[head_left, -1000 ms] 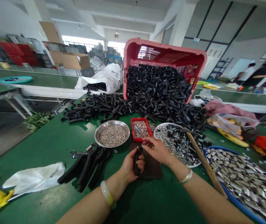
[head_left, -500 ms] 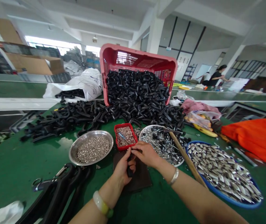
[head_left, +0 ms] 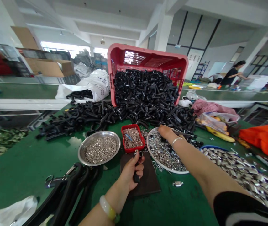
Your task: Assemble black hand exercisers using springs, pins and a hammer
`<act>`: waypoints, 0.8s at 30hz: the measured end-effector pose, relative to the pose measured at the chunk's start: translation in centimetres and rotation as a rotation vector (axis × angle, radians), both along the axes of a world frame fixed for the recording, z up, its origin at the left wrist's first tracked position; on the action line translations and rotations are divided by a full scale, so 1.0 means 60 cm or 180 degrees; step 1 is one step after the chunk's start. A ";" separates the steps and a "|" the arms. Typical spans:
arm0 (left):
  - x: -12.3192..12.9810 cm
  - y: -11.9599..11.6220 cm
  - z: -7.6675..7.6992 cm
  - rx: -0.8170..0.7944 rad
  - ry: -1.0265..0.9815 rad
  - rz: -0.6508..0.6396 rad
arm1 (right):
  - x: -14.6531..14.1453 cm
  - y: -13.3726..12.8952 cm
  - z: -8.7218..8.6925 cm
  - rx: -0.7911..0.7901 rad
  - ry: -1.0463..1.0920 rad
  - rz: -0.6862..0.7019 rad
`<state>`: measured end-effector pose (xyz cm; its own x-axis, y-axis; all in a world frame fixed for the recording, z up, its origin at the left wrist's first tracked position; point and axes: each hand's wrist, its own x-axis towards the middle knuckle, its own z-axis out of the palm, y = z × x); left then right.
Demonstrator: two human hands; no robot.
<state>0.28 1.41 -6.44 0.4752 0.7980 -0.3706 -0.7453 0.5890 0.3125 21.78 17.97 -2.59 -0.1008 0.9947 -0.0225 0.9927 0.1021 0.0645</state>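
Observation:
My left hand [head_left: 131, 174] is shut around a black plastic handle [head_left: 136, 178], which stands upright over a dark rubber mat [head_left: 146, 179] with a small metal ring at its top. My right hand [head_left: 167, 133] reaches across a white plate [head_left: 156, 158] of bolts and black knobs, its fingers bunched at the far rim. Whatever they touch is hidden. Beside the plate sit a small red tray [head_left: 133, 138] of metal parts and a steel bowl [head_left: 99, 148] of small metal rings. Several black handles [head_left: 68, 188] lie at the lower left.
A pink crate [head_left: 148, 59] lies tipped behind a large heap of black plastic handles [head_left: 145, 94]. A blue tray of metal clips [head_left: 242, 169] sits at the right. One loose clip [head_left: 177, 184] lies on the green table [head_left: 30, 175]. A co-worker [head_left: 232, 73] stands far back.
My right hand has left the black handle and moved forward to the plate's far rim. The view has shifted slightly right, and my right arm now hides the blue tray's near part.

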 end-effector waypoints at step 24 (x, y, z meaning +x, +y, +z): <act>-0.025 -0.002 -0.012 0.0540 -0.0436 -0.0372 | -0.168 -0.318 0.029 0.1664 0.2012 0.2086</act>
<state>-1.25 1.28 -7.18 0.6045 0.7800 -0.1619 -0.7174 0.6213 0.3151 11.71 -1.13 -0.85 -0.4666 0.6119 0.6386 0.6215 0.7406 -0.2555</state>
